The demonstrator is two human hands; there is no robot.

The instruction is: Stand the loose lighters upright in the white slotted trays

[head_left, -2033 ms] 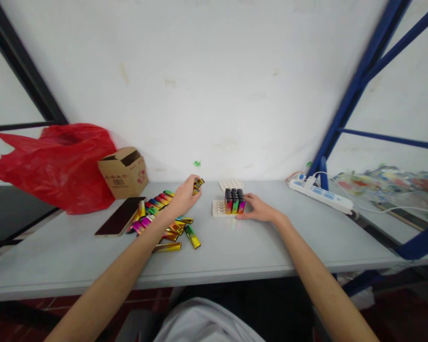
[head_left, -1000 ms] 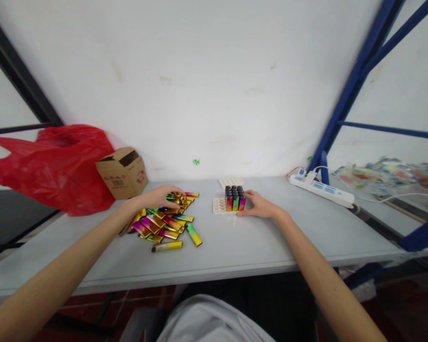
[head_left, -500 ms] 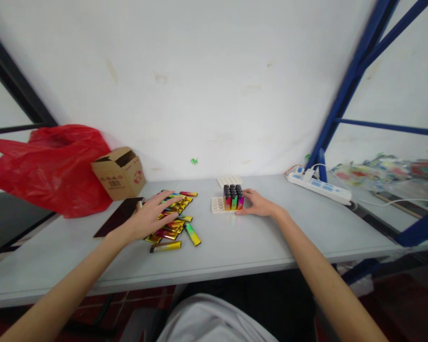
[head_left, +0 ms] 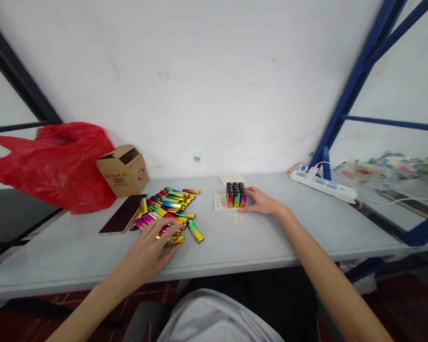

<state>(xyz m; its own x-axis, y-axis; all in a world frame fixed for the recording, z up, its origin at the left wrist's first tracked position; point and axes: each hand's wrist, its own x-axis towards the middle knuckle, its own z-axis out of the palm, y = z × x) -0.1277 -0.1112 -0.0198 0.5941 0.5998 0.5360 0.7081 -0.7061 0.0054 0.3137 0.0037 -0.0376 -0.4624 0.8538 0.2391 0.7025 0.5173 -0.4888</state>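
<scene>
The left hand [head_left: 148, 251] is half open over the front of the loose lighters [head_left: 174, 204], towards the front edge of the desk [head_left: 242, 247]; whether its fingers pinch any is unclear. A careless sweep could push the nearest ones towards that edge, or the far-left ones against the phone [head_left: 119, 216]. Nearer the desk's back edge, the right hand [head_left: 262, 202] has thumb and fingers parted, apparently bracing the right side of the upright lighters [head_left: 236, 199] on a pale tray [head_left: 219, 203]. Uneven pressure there could tilt the outer column or slide the tray.
</scene>
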